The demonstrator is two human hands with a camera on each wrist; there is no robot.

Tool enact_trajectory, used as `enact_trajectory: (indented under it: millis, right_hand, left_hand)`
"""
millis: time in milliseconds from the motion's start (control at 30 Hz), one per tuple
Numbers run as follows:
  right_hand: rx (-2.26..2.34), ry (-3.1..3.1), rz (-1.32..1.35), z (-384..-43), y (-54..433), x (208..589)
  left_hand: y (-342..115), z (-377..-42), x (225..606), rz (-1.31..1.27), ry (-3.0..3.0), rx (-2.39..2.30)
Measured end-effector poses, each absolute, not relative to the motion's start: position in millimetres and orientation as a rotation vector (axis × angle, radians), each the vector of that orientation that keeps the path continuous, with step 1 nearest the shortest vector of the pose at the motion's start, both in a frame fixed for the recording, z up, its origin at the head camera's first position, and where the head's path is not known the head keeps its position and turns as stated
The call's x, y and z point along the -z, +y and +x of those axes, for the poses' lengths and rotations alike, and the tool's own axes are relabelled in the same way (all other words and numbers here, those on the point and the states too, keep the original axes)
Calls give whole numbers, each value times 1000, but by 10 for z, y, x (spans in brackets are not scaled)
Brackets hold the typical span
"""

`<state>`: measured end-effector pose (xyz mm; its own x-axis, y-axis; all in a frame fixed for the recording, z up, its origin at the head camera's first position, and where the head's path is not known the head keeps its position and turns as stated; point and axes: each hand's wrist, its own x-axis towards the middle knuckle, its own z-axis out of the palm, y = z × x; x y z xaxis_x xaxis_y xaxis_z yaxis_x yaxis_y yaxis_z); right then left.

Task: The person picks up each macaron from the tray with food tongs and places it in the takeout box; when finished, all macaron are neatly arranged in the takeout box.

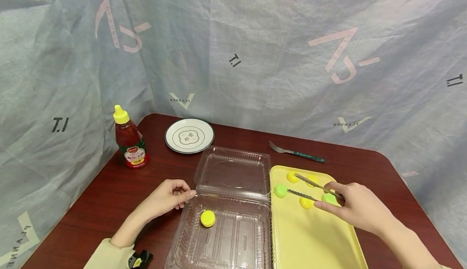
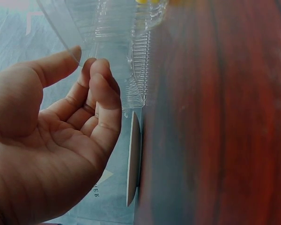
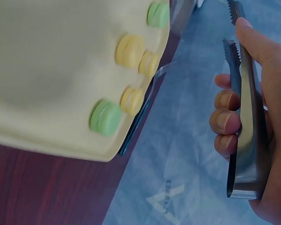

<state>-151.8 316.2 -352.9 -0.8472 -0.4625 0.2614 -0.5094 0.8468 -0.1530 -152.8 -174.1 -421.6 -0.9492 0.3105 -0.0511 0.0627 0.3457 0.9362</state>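
Note:
With thumb and fingers my left hand point(image 1: 170, 196) pinches the left edge of an opened clear plastic box point(image 1: 251, 236), near its hinge. The same grip shows in the left wrist view, the hand point(image 2: 70, 122) side-on. One yellow macaron point(image 1: 208, 218) lies in the box's base. My right hand point(image 1: 365, 208) grips metal tongs point(image 3: 246, 122) above a yellow tray point(image 1: 310, 240). The tongs' arms are spread, with nothing between their tips in the right wrist view. Yellow macarons point(image 3: 130, 50) and green macarons point(image 3: 105, 117) sit on the tray's far part, beneath the tongs.
A white plate point(image 1: 189, 136) stands behind the box's lid point(image 1: 233, 171). To its left is a red sauce bottle point(image 1: 132, 141) with a yellow cap. A fork point(image 1: 297, 153) lies behind the tray. Grey cloth point(image 1: 233, 58) hangs around the dark red table point(image 1: 153, 171).

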Motion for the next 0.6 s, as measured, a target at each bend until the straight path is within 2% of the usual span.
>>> enact_trajectory:
  millis: [600]
  right_hand:
    - [-304, -2868, 623, -1458, 3710, 3714]
  left_hand:
    - [-1745, -1528, 4233, 330, 2405, -1620]
